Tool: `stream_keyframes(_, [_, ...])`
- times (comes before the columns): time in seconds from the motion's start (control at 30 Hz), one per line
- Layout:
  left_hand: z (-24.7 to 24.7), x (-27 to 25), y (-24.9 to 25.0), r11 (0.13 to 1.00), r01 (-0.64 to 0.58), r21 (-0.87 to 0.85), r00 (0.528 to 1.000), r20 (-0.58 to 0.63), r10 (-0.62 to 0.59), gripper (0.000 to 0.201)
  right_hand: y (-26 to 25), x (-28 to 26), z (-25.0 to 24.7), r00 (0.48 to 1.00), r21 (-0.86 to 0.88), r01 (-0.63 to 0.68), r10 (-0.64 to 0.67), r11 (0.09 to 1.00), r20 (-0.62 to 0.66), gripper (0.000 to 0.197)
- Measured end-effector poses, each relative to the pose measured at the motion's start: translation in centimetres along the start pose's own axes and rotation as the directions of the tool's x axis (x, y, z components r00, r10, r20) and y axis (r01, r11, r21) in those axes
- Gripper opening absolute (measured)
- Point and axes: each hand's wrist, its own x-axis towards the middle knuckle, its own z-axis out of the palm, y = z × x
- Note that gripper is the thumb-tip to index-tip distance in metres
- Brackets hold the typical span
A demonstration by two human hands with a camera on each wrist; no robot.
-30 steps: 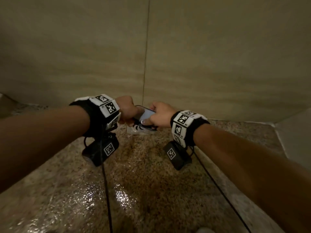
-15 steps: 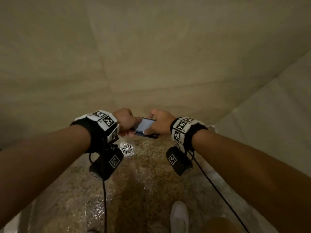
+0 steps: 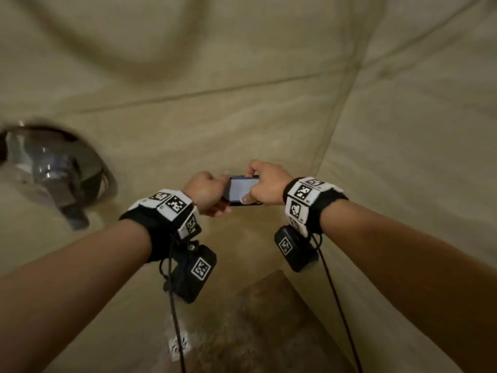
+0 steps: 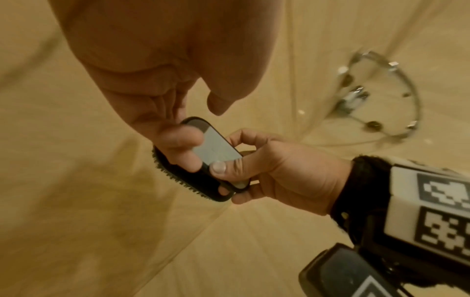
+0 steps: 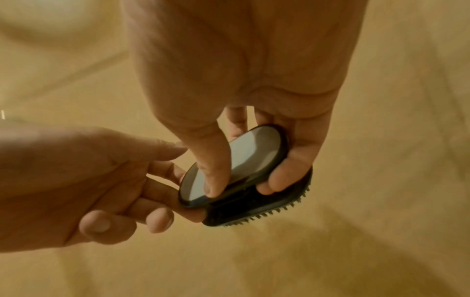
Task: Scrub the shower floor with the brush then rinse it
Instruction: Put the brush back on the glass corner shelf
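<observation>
Plainly both hands (image 3: pixel 265 184) hold brush (image 3: pixel 243 189) (unlabelled)

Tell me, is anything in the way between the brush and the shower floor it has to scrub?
Nothing visible. Both hands, left hand and right hand, hold the brush up in the air by the wall, and below it the speckled shower floor with its drain lies bare.

Both forearms reach forward, left hand (image 3: pixel 205 190) and right hand (image 3: pixel 265 184) meeting at centre, fingers curled in a shared pinch
</observation>
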Motion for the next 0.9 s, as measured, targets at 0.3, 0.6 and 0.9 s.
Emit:
stream_keyframes(0.3, [1.3,-6.0,21.0,0.887,-0.454,-0.083,0.887,-0.138,0.441,0.029,-3.4,-9.3,-20.6,0.893,-0.050,0.085,-0.098,0.995,-0.440,0.047])
stream_keyframes(0.6, [1.2,-9.3,36.0,0.734,-0.677,-0.060,0.723,-0.242,0.647,0.030,-6.0,-11.9,-32.9,0.666,-0.128,0.102,-0.163,0.987,-0.728,0.045])
stream_keyframes(0.9, [3.1,-4.2,43.8,0.611,-0.759,0.228,0.556,-0.262,0.789,0.023,-3.7,-7.6,-39.8,0.594,-0.136,0.057,-0.143,0.989,-0.791,0.032])
